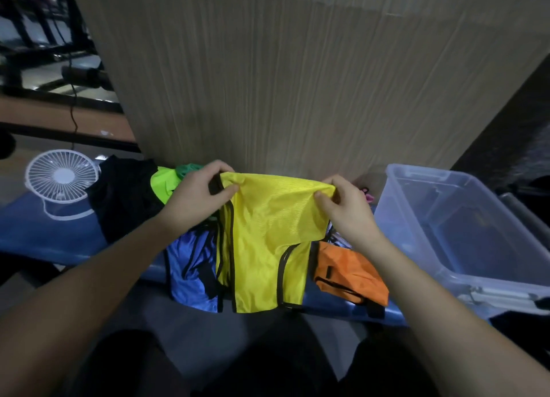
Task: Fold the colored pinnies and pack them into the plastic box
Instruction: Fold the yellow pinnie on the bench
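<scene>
Pinching mesh yellow pinny (268,233), both hands.

yellow pinny (268,233): black-trimmed, held up, hanging over pile
blue pinny (190,265), orange pinny (348,268): crumpled beneath
plastic box (416,233): clear, open, right

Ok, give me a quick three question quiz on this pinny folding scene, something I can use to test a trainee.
1. True or false: both hands hold the yellow pinny by its top edge.
2. Which pinny lies right of the yellow one? A) blue B) orange C) black
3. Fill in: the white fan stands at the far ____ of the blue table.

Key
1. True: the left hand and the right hand each pinch a top corner.
2. B: the orange pinny lies on that side, towards the plastic box; the blue pinny lies left.
3. Left.
</scene>
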Demonstrator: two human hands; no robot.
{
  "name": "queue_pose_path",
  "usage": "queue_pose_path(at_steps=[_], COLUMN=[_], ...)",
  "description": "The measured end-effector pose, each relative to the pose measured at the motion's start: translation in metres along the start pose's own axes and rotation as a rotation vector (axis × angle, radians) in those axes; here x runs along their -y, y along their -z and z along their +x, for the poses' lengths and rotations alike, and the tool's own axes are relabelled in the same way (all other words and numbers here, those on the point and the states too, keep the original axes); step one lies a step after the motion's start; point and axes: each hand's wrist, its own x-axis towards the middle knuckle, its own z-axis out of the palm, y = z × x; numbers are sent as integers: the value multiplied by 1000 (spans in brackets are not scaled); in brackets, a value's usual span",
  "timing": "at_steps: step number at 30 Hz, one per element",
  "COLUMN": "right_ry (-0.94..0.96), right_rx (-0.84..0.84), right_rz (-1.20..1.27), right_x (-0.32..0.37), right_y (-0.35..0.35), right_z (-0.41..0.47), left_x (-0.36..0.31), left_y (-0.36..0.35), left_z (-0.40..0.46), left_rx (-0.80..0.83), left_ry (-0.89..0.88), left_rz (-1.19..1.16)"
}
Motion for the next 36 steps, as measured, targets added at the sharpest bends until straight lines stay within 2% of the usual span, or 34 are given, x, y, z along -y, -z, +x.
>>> queue_pose_path(at_steps=[9,14,20,27,32,34,36], right_ry=[114,132,45,-135,-238,-253,-221], right_rx=[67,75,19,66,57,71,100], right_rz=[220,319,244,337,357,333,292], right_x=[50,73,54,3,-27,-38,-47], right_y=[58,77,53,15,-7,-12,-15], right_z=[-45,-57,-13,64,105,111,106], left_x=[-73,-94,-60,3,27,40,55], left_y=[66,81,61,24,-5,-13,-19], left_z=[-40,-44,1,66,104,109,100], left_rx=[159,145,53,35,-12,-17,-5], left_ry=[-103,-140,-102,-40,-17,-33,-120], left_rz=[-61,-41,63,265,319,323,308])
